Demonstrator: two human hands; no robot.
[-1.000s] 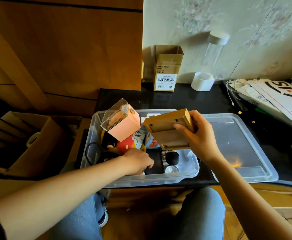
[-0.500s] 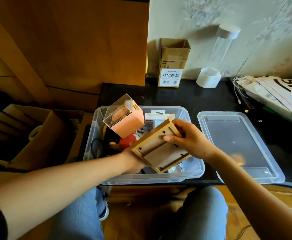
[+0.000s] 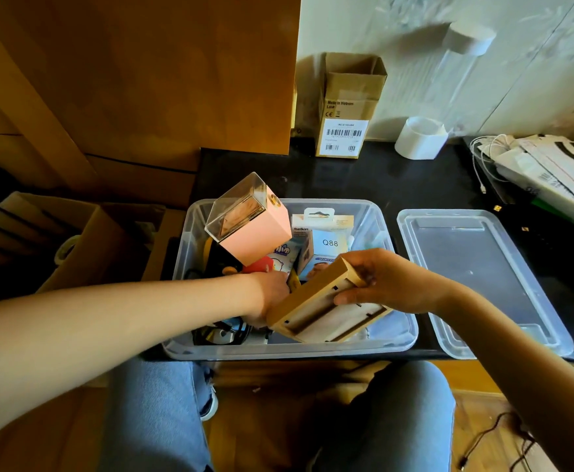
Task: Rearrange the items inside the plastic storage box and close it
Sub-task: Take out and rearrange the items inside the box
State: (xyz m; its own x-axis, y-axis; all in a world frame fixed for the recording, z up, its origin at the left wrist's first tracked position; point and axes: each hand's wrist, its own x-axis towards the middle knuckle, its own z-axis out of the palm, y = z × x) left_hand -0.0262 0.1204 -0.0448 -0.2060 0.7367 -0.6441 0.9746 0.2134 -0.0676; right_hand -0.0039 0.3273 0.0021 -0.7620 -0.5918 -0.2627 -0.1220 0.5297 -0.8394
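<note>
A clear plastic storage box (image 3: 404, 338) stands open on the black table, full of small items. Its clear lid (image 3: 476, 277) lies flat to the right of it. My right hand (image 3: 384, 281) grips a flat wooden box (image 3: 316, 311) by its far end and holds it tilted low over the front right of the storage box. My left hand (image 3: 270, 291) reaches down among the items beside the wooden box; its fingers are hidden. A pink box with a clear top (image 3: 251, 226) leans at the back left. White product packs (image 3: 326, 236) stand behind my hands.
A small cardboard carton (image 3: 346, 110) and a white cup (image 3: 420, 137) stand against the wall behind the box. Papers and white cables (image 3: 547, 172) lie at the right. An open cardboard box (image 3: 64, 240) sits at the left. My knees are below the table edge.
My right hand has lowered the wooden box from above the storage box down into its front right part, tilting it flatter. My left hand stays among the items.
</note>
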